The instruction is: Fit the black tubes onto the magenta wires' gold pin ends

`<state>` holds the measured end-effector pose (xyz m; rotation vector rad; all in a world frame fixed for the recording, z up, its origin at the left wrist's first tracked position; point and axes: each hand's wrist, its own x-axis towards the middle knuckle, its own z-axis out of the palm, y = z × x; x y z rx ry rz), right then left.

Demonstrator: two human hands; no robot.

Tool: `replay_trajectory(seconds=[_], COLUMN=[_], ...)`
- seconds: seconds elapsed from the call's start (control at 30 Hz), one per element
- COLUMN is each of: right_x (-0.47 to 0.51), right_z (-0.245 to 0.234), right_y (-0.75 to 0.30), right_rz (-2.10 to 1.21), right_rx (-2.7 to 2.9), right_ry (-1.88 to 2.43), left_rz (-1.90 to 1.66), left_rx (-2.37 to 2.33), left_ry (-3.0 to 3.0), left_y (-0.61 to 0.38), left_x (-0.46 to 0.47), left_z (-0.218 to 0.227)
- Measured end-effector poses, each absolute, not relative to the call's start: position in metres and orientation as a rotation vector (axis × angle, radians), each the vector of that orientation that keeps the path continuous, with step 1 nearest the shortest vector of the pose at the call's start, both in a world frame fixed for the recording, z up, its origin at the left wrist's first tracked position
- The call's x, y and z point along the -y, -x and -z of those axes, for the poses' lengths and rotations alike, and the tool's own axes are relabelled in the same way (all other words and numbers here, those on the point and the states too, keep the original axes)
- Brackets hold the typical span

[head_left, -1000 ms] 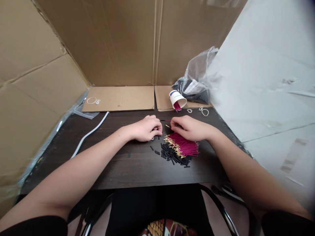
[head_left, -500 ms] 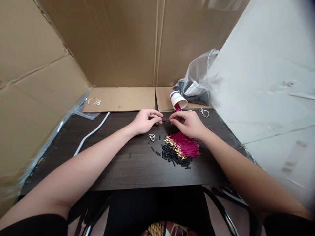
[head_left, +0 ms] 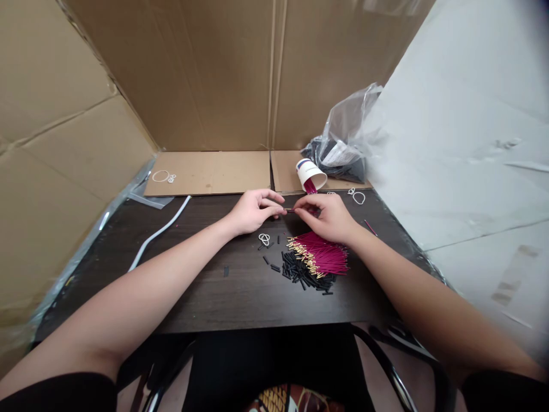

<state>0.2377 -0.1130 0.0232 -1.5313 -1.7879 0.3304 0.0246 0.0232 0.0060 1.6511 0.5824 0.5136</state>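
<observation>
The right hand (head_left: 325, 217) has thumb and forefinger pinched on a slender gold-tipped wire (head_left: 290, 210), which lies nearly level in the narrow gap between the two hands, above the far part of the worktop (head_left: 201, 297). The left hand (head_left: 256, 212) brings its thumb and forefinger up to the free end, its other fingers loosely curled; whether these fingertips grip the tip, or some small piece of their own, I cannot tell. For so thin a piece, a short pinch close to the end should serve best, since a long overhang would probably bend or wander under a light push. Both fingertips ought to meet on one straight line, with gentle pressure along the wire rather than across it, and perhaps a slight twist if it catches. The right wrist is best kept raised, because the bundle of crimson wires (head_left: 328, 252) lies just below it, overlapping the heap of black tubes (head_left: 295, 274), and a dragged sleeve or forearm could upset their order; a loose crimson wire (head_left: 371, 228) lies close by that forearm too. Much is hard to make out: the right fingers cover the rest of the held wire, its tip blurs into the left fingertips, the tipped paper cup (head_left: 305, 170) shows only the ends of the wires inside, and the bag's (head_left: 349, 137) dark contents are indistinct behind crumpled plastic.
</observation>
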Motion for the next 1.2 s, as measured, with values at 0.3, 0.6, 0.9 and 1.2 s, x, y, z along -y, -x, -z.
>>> replay_trajectory(seconds=[0.3, 0.6, 0.9, 1.2], right_x=[0.112, 0.111, 0.112, 0.111], right_z=[-0.021, -0.017, -0.013, -0.01], right_y=[-0.237, -0.237, -0.23, -0.23], right_rz=[-0.321, -0.242, -0.251, -0.287], right_rx=[1.825, 1.897, 1.885, 1.883], right_ry=[1.528, 1.478, 1.448, 1.464], left_rz=[-0.499, -0.472, -0.493, -0.485], left_rx=[-0.568, -0.553, -0.534, -0.535], left_ry=[-1.672, -1.705, -1.715, -1.707], left_y=[-0.024, -0.024, -0.023, -0.024], left_x=[-0.022, -0.019, -0.018, -0.016], left_z=[-0.006, -0.006, -0.006, -0.007])
